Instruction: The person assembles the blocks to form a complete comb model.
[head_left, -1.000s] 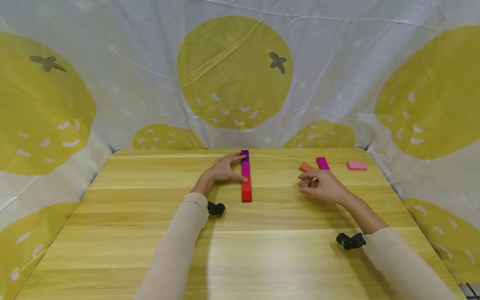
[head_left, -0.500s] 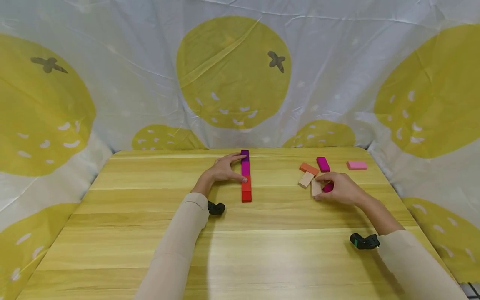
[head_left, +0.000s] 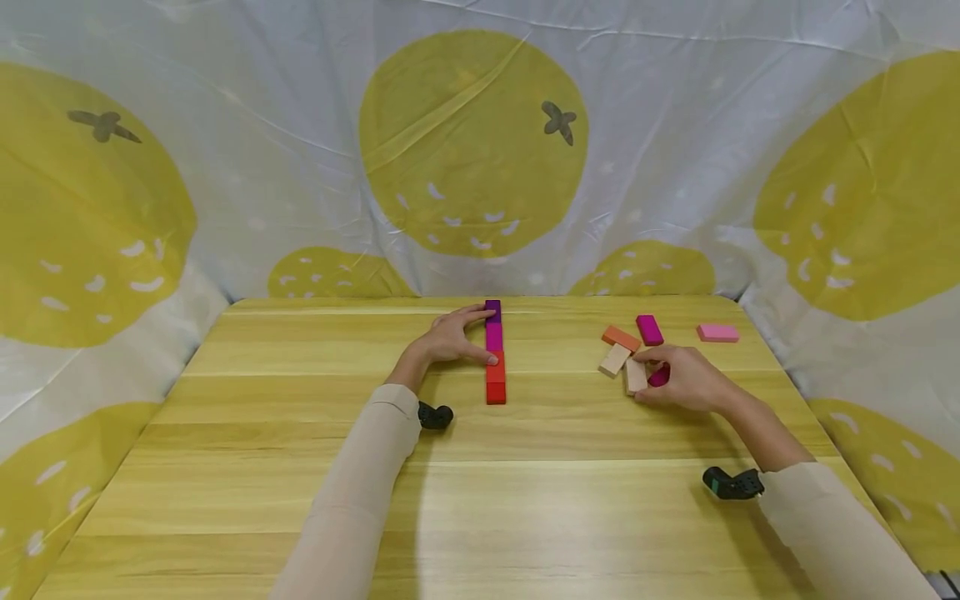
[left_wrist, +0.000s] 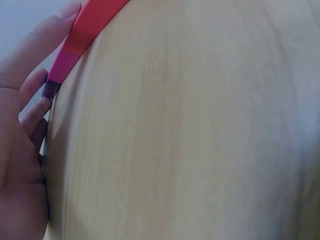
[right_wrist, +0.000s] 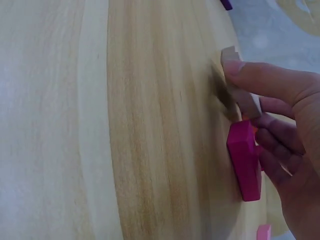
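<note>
A straight row of blocks runs away from the person in the head view: red (head_left: 496, 393) nearest, then orange-red (head_left: 496, 371), magenta (head_left: 494, 336) and purple (head_left: 492, 307). My left hand (head_left: 450, 337) rests along its left side, the thumb at the orange-red block and the extended fingers at the purple one. Further right, my right hand (head_left: 686, 379) pinches a plain wooden block (head_left: 635, 377) between thumb and fingers. Under that hand lies a dark pink block (right_wrist: 245, 160), partly hidden by the fingers in the head view.
A second plain wooden block (head_left: 614, 360) lies just left of the right hand, against an orange block (head_left: 621, 337). Behind these is a magenta block (head_left: 649, 330), with a light pink block (head_left: 717, 333) near the table's right edge. A fruit-patterned cloth (head_left: 300, 167) hangs behind.
Over the first half second my right hand shifted right from above the wooden blocks and took hold of the right one. Since then it barely moves. My left hand stays at the row.
</note>
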